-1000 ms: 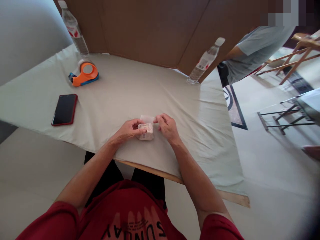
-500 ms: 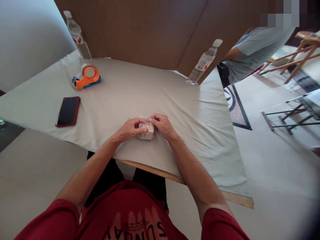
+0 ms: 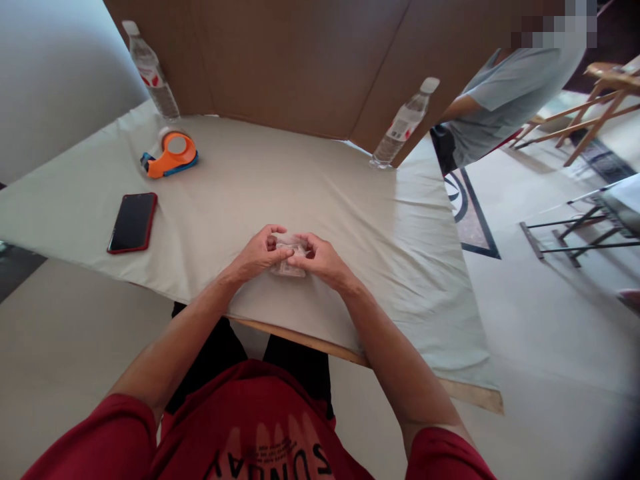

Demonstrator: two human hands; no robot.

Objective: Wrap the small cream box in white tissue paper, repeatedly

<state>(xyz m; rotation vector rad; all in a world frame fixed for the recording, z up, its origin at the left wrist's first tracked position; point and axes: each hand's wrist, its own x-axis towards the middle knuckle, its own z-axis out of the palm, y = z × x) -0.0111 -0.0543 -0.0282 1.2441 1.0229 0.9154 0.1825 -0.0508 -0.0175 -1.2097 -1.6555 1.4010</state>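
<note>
A small whitish packet in clear plastic rests on the cloth-covered table near its front edge. From the left, my left hand grips it, thumb on top and fingers curled round the far side. My right hand pinches the packet's wrapping from the right, its thumb near the left thumb. The fingertips partly cover the packet, so its contents are hard to make out.
A phone in a red case and an orange tape dispenser lie at the left. Water bottles stand at the back left and back right against a brown cardboard panel. Beyond it sits a person in a grey shirt.
My right hand has come down onto the packet, its thumb now over the top beside the left thumb. My left index finger has lifted slightly. The view has shifted a little.
</note>
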